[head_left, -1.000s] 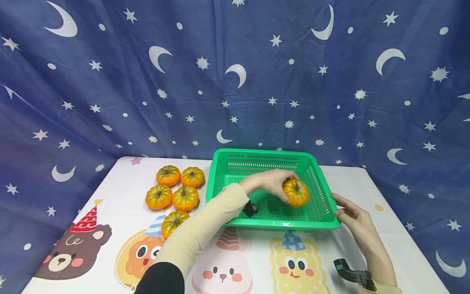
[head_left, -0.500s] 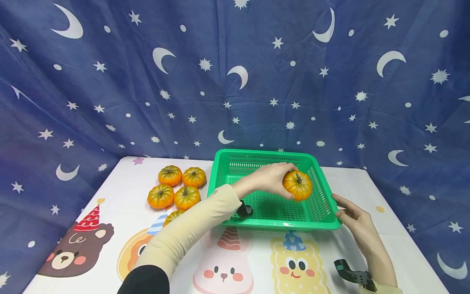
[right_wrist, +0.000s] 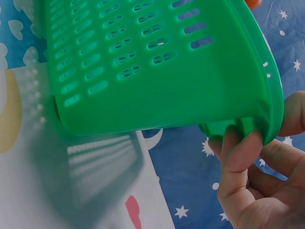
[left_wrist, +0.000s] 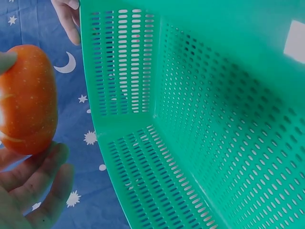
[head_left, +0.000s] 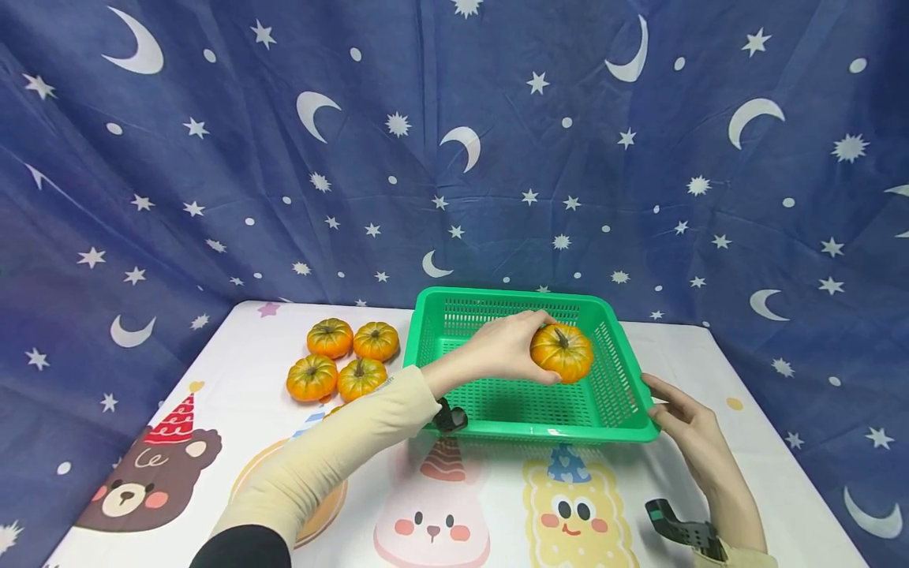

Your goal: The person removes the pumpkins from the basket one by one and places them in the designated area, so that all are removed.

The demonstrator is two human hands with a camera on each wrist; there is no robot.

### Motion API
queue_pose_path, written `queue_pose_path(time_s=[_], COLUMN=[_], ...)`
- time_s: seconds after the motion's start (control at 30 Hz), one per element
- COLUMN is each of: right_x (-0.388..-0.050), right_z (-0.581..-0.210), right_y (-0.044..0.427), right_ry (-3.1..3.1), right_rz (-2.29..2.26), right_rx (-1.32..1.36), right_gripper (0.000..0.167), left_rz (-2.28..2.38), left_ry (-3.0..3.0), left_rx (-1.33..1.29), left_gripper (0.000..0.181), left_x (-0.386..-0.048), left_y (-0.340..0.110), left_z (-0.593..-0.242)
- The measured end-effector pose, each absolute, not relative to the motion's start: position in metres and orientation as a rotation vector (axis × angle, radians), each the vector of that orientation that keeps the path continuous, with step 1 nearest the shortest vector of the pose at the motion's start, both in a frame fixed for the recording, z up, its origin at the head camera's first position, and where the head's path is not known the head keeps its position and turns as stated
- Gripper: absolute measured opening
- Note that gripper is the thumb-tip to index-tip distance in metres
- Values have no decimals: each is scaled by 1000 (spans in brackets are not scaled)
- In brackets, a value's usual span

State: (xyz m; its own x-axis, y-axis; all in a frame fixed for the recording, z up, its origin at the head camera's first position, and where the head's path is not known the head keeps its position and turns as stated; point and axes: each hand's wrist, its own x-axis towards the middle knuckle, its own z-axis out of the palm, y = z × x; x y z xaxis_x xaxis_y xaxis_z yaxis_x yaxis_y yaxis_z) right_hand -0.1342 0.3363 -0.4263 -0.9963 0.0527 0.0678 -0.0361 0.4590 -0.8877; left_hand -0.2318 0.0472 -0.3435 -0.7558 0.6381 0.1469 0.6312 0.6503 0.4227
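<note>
My left hand [head_left: 513, 347] grips a small orange pumpkin [head_left: 562, 353] above the green plastic basket [head_left: 529, 431], thumb and fingers around its side. The left wrist view shows that pumpkin [left_wrist: 29, 102] beside the basket wall [left_wrist: 126, 62], apart from it, with the fingers [left_wrist: 35, 183] underneath. At the basket's right end, my right hand [head_left: 699, 442] holds the rim. Up close in the right wrist view, curled fingers [right_wrist: 240, 167] of that hand pinch the basket's rim [right_wrist: 271, 95]. No pumpkin shows on the visible part of the basket floor.
Several pumpkins [head_left: 330, 339] sit clustered on the white table cover [head_left: 717, 359] left of the basket, one mostly hidden behind my left sleeve [head_left: 334, 457]. Cartoon animals decorate the cover. A blue curtain [head_left: 454, 158] with moons and stars hangs directly behind the table.
The left hand has lifted the pumpkin from low inside the basket and now carries it slightly left. My right hand has stayed at the rim.
</note>
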Motion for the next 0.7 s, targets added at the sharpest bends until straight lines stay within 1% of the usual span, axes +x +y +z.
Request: queue_pose_path(time_s=[0.17, 0.47, 0.7], right_x=[-135, -135, -135], right_z=[-427, -426, -426], right_y=[336, 336, 337], right_ry=[-2603, -2606, -2605], right_rz=[1597, 1607, 1618], right_rx=[-7, -14, -25], right_gripper=[51, 51, 52], left_rz=[695, 704, 732], left_ry=[2861, 2873, 2898], left_rx=[1090, 1114, 1056], left_gripper=[73, 72, 73], left_x=[-225, -212, -203], left_y=[36, 11, -9], left_z=[-344, -345, -347])
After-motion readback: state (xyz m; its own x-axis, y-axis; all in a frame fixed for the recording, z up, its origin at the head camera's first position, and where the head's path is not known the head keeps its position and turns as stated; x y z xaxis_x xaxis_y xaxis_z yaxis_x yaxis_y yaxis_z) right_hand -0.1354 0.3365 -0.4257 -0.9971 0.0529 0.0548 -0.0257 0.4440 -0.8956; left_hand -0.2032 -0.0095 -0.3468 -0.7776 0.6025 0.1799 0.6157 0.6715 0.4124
